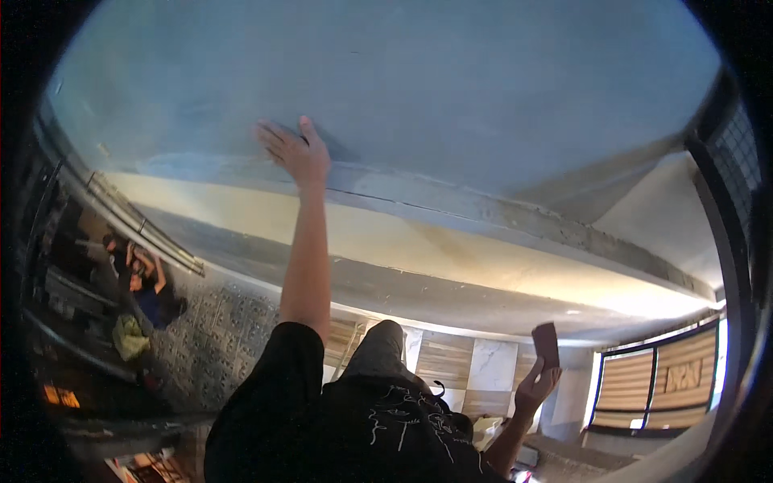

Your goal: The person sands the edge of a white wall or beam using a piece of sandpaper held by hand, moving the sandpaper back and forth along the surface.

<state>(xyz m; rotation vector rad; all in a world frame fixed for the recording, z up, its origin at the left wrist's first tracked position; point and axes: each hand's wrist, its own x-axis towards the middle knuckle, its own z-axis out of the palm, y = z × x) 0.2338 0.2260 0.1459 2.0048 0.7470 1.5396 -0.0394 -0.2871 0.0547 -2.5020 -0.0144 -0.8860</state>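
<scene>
My left hand lies against a broad grey-blue plastered surface, its fingers stretched out and the thumb apart. The arm reaches up past a rough grey ledge that runs along the surface's lower edge. Lower on the right, my right hand grips a flat brown rectangular piece, which looks like folded sandpaper. That piece stands upright above the fingers, away from the grey-blue surface.
Below the ledge runs a pale wall band. Dark metal framing and a window with blinds stand at the right. Two other people are at the far left, near a rail. Striped tiles lie below.
</scene>
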